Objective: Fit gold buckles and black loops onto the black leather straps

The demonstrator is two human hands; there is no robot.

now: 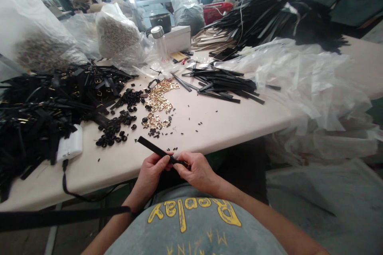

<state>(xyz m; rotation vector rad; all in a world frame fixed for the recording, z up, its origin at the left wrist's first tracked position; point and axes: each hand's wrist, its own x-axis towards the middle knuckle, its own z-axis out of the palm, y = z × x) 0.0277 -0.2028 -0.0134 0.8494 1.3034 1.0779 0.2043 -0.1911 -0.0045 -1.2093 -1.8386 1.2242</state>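
Both hands meet at the near edge of the table [209, 127], holding one black strap [152, 147]. My left hand [151, 175] pinches the strap at its middle. My right hand [196, 171] is closed around the strap's near end; something small may sit at its fingertips, too small to name. The strap's free end points up and to the left over the tabletop. Just beyond my hands lie gold buckles [160, 101] and small black rings [118, 129], scattered loosely.
A big heap of finished black straps [44, 107] fills the left. Loose black strips [224, 83] lie centre right beside crumpled clear plastic [314, 83]. Bags of parts [115, 34], a jar [160, 44] and a white box [178, 38] stand behind. A person works far back left.
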